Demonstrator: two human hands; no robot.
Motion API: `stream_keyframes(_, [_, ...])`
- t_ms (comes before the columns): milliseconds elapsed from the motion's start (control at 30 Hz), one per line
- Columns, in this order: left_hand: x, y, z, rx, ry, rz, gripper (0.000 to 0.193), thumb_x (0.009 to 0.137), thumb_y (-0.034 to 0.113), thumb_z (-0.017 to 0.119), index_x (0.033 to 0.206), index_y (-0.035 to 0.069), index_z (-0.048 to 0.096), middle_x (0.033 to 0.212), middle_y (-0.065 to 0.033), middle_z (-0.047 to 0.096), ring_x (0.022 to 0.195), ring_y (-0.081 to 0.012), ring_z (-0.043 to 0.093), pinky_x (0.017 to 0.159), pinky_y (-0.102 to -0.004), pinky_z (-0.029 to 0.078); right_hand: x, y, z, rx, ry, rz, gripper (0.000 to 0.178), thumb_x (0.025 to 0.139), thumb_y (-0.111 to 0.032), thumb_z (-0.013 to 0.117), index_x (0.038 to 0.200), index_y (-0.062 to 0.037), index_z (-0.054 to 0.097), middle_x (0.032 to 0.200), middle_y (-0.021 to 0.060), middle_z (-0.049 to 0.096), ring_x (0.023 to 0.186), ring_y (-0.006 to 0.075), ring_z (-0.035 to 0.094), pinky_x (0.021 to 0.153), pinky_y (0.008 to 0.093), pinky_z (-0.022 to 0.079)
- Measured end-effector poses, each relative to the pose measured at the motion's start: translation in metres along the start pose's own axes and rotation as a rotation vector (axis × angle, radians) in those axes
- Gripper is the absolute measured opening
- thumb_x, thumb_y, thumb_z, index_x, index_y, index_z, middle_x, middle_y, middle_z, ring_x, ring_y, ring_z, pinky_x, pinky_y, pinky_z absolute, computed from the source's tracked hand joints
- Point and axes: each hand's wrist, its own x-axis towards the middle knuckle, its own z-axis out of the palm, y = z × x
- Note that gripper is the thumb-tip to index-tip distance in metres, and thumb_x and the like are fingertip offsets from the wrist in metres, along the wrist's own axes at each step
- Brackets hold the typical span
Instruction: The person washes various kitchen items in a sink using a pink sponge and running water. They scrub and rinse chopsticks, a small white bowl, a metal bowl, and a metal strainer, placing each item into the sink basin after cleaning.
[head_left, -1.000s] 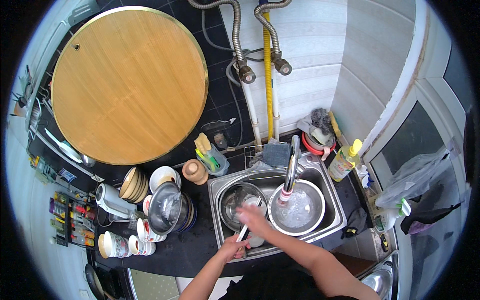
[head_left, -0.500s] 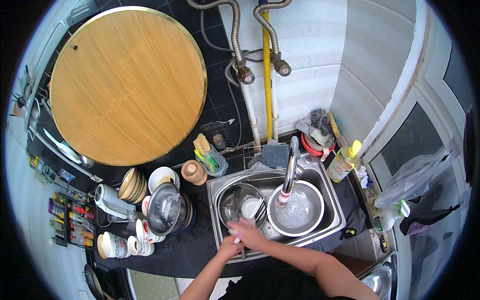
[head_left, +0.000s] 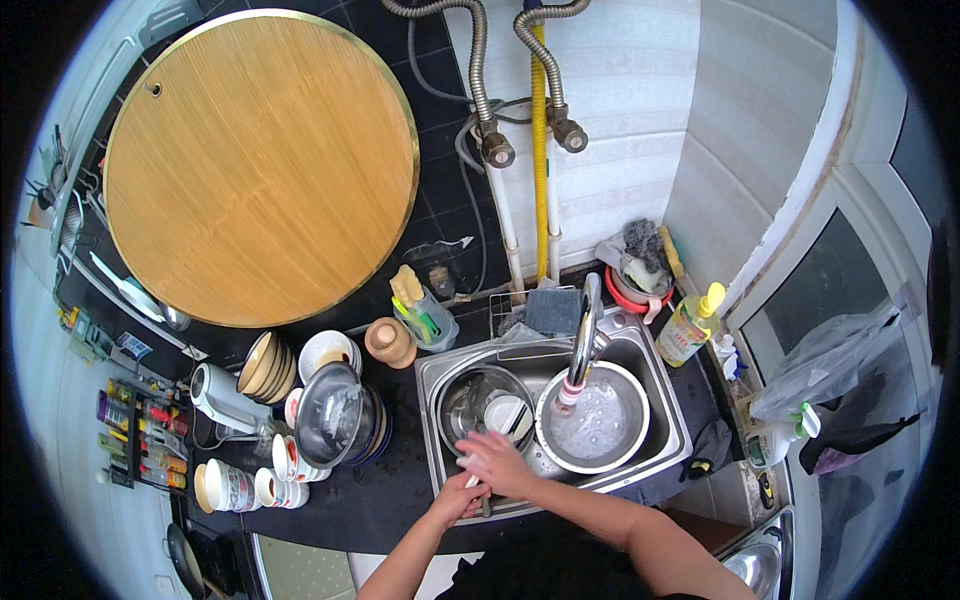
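In front of the double sink's near left edge, my left hand (head_left: 460, 502) is closed around a slim white utensil (head_left: 472, 481), its kind partly hidden by my fingers. My right hand (head_left: 500, 468) crosses over from the right and closes on the same utensil from above. Just beyond them, in the left basin, sits a glassy round bowl (head_left: 462, 400). A small white bowl (head_left: 503, 412) lies inside it, with thin utensils (head_left: 518, 418) leaning there. In the right basin, a metal pot (head_left: 640, 440) holds foamy water under the faucet (head_left: 583, 335).
Left of the sink stand a dark metal bowl (head_left: 335, 415), stacked tan bowls (head_left: 262, 368), printed white cups (head_left: 232, 490) and a wooden jar (head_left: 389, 343). A yellow soap bottle (head_left: 686, 328) and a red basin with cloths (head_left: 633, 298) are at the right back. A round wooden board (head_left: 260, 170) leans behind.
My right hand's fingers have shifted slightly over the white utensil, and both hands stay together at the sink's near edge. The utensils in the left basin look slightly shifted.
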Motion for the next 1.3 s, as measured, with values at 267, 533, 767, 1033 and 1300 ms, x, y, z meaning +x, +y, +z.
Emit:
stream_keyframes(267, [-0.008, -0.004, -0.008, -0.051, -0.234, -0.021, 0.008, 0.086, 0.014, 0.052, 0.087, 0.005, 0.052, 0.067, -0.0002, 0.05, 0.044, -0.0052, 0.035, 0.035, -0.0187, 0.023, -0.004, 0.119, 0.0, 0.626, 0.623, 0.845, 0.037, 0.088, -0.033, 0.046, 0.116, -0.0084, 0.047, 0.103, 0.0107, 0.058, 0.099, 0.026, 0.054, 0.089, 0.0358, 0.039])
stream_keyframes(533, [0.004, -0.009, -0.007, -0.214, -0.323, -0.046, 0.028, 0.087, 0.012, 0.048, 0.114, 0.003, 0.047, 0.089, -0.0091, 0.058, 0.054, -0.013, 0.049, 0.041, -0.0231, 0.039, -0.007, 0.078, -0.013, 1.655, 0.528, 0.906, 0.051, 0.079, -0.007, 0.06, 0.123, -0.0061, 0.035, 0.1, 0.0112, 0.058, 0.091, 0.0239, 0.058, 0.079, 0.0389, 0.048])
stream_keyframes(767, [0.004, -0.005, 0.0, -0.127, -0.285, -0.061, 0.039, 0.082, 0.005, 0.054, 0.119, 0.001, 0.043, 0.109, -0.0183, 0.057, 0.078, -0.0197, 0.062, 0.067, -0.0333, 0.055, 0.001, 0.076, -0.02, 1.614, 0.532, 0.859, 0.048, 0.079, -0.006, 0.058, 0.121, -0.0063, 0.035, 0.1, 0.0161, 0.057, 0.087, 0.0267, 0.06, 0.075, 0.0378, 0.051])
stream_keyframes(1033, [0.002, -0.005, -0.002, -0.211, -0.529, -0.183, 0.045, 0.086, 0.019, 0.054, 0.126, 0.003, 0.04, 0.101, -0.0137, 0.059, 0.068, -0.014, 0.058, 0.062, -0.0288, 0.052, 0.008, 0.075, -0.033, 1.746, 0.268, 0.696, 0.046, 0.078, -0.01, 0.058, 0.119, -0.0095, 0.038, 0.104, 0.0152, 0.056, 0.093, 0.0261, 0.058, 0.08, 0.0399, 0.049])
stream_keyframes(1300, [0.023, -0.026, -0.019, -0.251, -0.264, -0.077, 0.035, 0.084, 0.011, 0.057, 0.116, 0.001, 0.049, 0.086, -0.0085, 0.059, 0.066, -0.014, 0.057, 0.058, -0.0274, 0.05, 0.004, 0.078, -0.016, 0.673, 0.574, 0.594, 0.043, 0.081, -0.015, 0.057, 0.121, -0.007, 0.042, 0.112, 0.01, 0.053, 0.103, 0.0218, 0.051, 0.088, 0.0303, 0.04])
